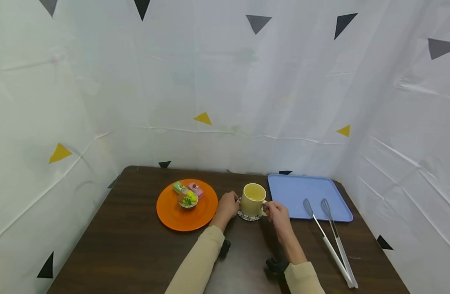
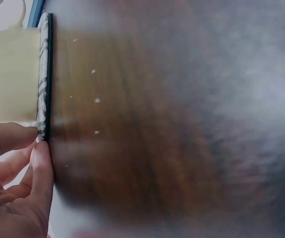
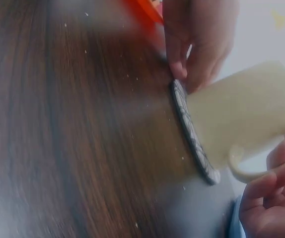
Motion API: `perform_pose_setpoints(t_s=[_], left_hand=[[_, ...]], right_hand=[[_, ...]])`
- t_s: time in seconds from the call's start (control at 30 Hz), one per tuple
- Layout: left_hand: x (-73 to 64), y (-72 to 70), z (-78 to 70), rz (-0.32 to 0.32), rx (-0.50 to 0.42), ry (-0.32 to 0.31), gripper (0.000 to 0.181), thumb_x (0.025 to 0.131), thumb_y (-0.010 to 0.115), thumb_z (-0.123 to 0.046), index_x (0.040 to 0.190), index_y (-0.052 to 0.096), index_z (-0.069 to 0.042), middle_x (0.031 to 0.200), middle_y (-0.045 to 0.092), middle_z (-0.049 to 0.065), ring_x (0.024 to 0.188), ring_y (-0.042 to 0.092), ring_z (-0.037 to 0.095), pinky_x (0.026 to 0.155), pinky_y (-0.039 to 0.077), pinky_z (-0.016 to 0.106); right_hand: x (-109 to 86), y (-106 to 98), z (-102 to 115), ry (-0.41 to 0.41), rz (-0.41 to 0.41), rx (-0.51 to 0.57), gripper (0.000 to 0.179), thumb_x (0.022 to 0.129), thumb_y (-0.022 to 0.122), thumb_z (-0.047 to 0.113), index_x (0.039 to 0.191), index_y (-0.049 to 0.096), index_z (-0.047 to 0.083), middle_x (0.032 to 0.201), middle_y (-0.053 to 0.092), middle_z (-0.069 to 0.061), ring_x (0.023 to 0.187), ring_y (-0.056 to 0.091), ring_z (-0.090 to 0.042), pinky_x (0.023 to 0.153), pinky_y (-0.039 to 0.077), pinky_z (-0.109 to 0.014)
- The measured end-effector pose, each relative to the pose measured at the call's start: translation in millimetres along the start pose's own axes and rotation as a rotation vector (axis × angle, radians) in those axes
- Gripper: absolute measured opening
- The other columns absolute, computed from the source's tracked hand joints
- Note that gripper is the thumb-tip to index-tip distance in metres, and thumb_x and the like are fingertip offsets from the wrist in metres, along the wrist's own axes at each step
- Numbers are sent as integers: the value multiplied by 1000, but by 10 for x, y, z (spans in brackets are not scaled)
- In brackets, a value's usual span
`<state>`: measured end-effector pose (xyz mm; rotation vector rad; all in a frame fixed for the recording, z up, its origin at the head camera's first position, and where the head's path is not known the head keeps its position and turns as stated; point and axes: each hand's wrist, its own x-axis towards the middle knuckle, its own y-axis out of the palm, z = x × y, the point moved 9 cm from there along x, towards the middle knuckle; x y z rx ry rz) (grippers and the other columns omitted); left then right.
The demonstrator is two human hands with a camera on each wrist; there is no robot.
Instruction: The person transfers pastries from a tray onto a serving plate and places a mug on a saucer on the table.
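A pale yellow mug [image 1: 251, 203] stands upright on a round checked coaster [image 1: 244, 216] near the middle of the table. My left hand [image 1: 229, 204] pinches the coaster's left edge between thumb and fingers, plainly so in the left wrist view. With curled fingers my right hand [image 1: 278, 215] grips the mug's handle [image 3: 251, 174] on its right side. The coaster's dark underside edge [image 2: 49, 74] lies close to the tabletop; I cannot tell whether it touches. The mug's bottom meets the coaster's patterned top.
An orange plate [image 1: 173, 218] to the left holds a small bowl of food [image 1: 188, 199] and two little box-like pieces, green and pink. At the back right lies a blue tray [image 1: 296, 190], with tongs [image 1: 334, 241] reaching over its front edge. White sheeting surrounds the dark wooden table [image 1: 137, 253].
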<state>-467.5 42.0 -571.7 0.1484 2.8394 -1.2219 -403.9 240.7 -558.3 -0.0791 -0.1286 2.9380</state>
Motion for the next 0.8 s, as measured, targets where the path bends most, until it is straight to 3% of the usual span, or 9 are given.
perform_pose_setpoints(t_s=[0.17, 0.3, 0.4, 0.5, 0.6, 0.7, 0.8], left_hand=[[23, -25, 37, -31, -39, 36, 21, 108, 63, -14, 122, 72, -1, 122, 72, 16, 111, 68, 31, 102, 60, 48], [30, -103, 76, -83, -131, 55, 20, 106, 60, -17, 113, 74, -5, 107, 74, 10, 92, 67, 24, 85, 62, 44], [14, -254, 74, -139, -175, 36, 20, 106, 60, -24, 109, 74, -11, 100, 74, 5, 84, 64, 20, 80, 60, 41], [-42, -507, -2, -179, -184, 41, 22, 107, 59, -29, 110, 74, -13, 102, 75, 5, 87, 66, 23, 84, 60, 43], [-105, -810, -125, -196, -116, 99, 23, 108, 59, -30, 115, 74, -14, 108, 76, 5, 91, 68, 23, 86, 61, 44], [-165, -1077, -199, -205, 44, 170, 22, 109, 59, -29, 118, 73, -15, 109, 76, 4, 85, 69, 23, 77, 62, 44], [-180, -1289, -176, -219, 211, 204, 21, 110, 58, -29, 119, 72, -17, 108, 75, 2, 80, 68, 22, 73, 61, 45]], right_hand=[[55, -3, -10, -33, 53, -130, 36, 109, 59, 26, 103, 67, -10, 87, 66, -7, 61, 50, -11, 60, 44, -23], [87, -96, 3, -46, 86, -234, 37, 110, 58, 28, 120, 68, -6, 99, 70, -15, 60, 54, -14, 58, 47, -25], [123, -220, 102, -83, 72, -305, 35, 109, 56, 21, 133, 63, -4, 101, 72, -20, 58, 53, -13, 58, 47, -25], [152, -341, 259, -121, 57, -364, 36, 108, 55, 14, 139, 58, -4, 103, 74, -26, 59, 53, -11, 59, 47, -24], [175, -436, 443, -161, 49, -419, 36, 109, 55, 15, 141, 56, -2, 108, 75, -28, 68, 62, -18, 64, 50, -25], [203, -515, 627, -193, 43, -493, 40, 111, 55, 22, 145, 54, 0, 116, 75, -28, 89, 71, -33, 76, 56, -31], [248, -584, 789, -207, 42, -572, 47, 112, 53, 31, 151, 53, 4, 129, 73, -27, 115, 69, -42, 92, 57, -44]])
